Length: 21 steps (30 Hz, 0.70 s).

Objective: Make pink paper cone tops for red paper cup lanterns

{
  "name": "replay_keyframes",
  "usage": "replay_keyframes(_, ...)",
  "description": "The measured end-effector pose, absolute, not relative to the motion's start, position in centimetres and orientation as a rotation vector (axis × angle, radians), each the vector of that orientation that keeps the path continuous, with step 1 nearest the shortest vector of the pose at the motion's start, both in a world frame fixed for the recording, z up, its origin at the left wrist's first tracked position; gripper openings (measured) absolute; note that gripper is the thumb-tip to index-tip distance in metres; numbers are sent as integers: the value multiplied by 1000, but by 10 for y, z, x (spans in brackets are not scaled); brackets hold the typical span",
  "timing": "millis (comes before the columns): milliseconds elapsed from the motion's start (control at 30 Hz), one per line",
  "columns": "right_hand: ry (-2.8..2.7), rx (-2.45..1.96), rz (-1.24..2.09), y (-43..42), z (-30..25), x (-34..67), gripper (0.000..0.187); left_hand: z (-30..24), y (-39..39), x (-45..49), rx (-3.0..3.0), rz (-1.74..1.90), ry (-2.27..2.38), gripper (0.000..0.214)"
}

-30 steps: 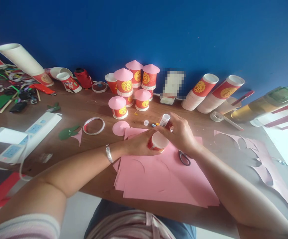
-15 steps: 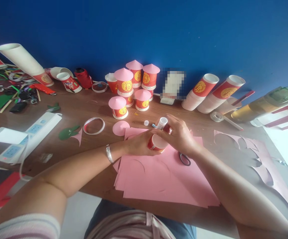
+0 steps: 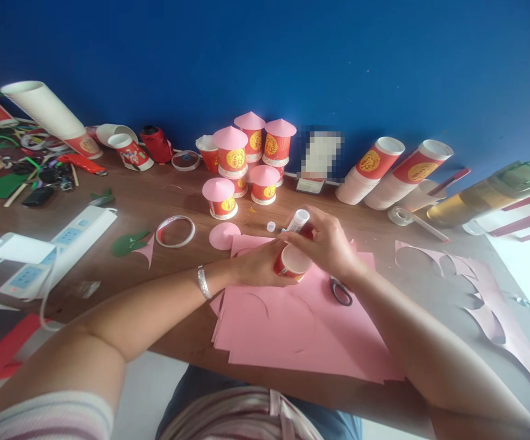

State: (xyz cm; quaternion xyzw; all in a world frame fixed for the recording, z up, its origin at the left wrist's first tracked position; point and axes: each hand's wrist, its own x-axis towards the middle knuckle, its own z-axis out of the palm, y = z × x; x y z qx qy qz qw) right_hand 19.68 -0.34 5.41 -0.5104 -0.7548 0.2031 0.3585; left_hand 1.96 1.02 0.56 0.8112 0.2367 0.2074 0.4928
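My left hand is wrapped round a red paper cup, its pale round end turned toward me. A white glue stick is gripped by my right hand, tilted at the far side of the cup; its tip and any contact with the cup are hidden by my fingers. A small white cap lies just beyond my hands. Under them is a stack of pink paper. A pink paper disc lies beside my left hand, and scissors rest partly under my right wrist.
Several red cups with pink cone tops stand at the back. Stacked paper cups lean to their right. A tape roll, a power strip and clutter occupy the left; pink offcuts lie right.
The glue stick has tilted a little more to the right in my right hand. The whole view has shifted slightly; both hands keep their holds.
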Motion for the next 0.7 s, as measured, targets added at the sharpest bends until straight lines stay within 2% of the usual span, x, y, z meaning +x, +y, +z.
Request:
replay_keyframes(167, -1997, -1226, 645, -10, 60, 202, 24, 4, 11, 19, 1993, 527, 562, 37)
replay_keyframes(333, -2098, -1213, 551, -12, 59, 197, 22, 5, 8, 18, 2006, 522, 603, 42)
replay_keyframes(533, -2120, -1159, 453, -7, 52, 189, 31, 4, 7, 17, 2035, 450, 639, 24)
replay_keyframes(700, -2058, -1188, 542, -6, 53, 189, 25, 3, 9, 17, 2002, 498, 587, 24)
